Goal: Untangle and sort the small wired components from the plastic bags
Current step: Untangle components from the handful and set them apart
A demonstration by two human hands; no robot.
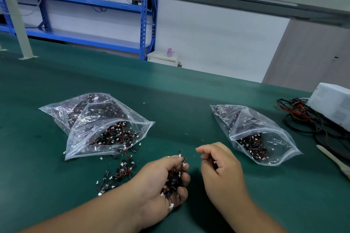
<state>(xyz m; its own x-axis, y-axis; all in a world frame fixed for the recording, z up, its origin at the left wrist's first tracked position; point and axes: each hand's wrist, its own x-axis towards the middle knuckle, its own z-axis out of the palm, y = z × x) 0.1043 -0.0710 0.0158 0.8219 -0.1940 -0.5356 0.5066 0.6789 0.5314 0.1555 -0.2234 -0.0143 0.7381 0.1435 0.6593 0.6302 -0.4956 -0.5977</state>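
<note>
A tangled clump of white-tipped wired components [174, 180] is cupped in the curled left hand [161, 179]; a single component [215, 162] is pinched by the right hand [221, 168], between crinkled clear plastic bags [79, 147] on the green bench [170, 100].

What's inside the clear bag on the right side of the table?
The right bag holds a tangle of small black wired components with white connectors. Glare and folds in the plastic hide how many lie toward its far end.
</note>
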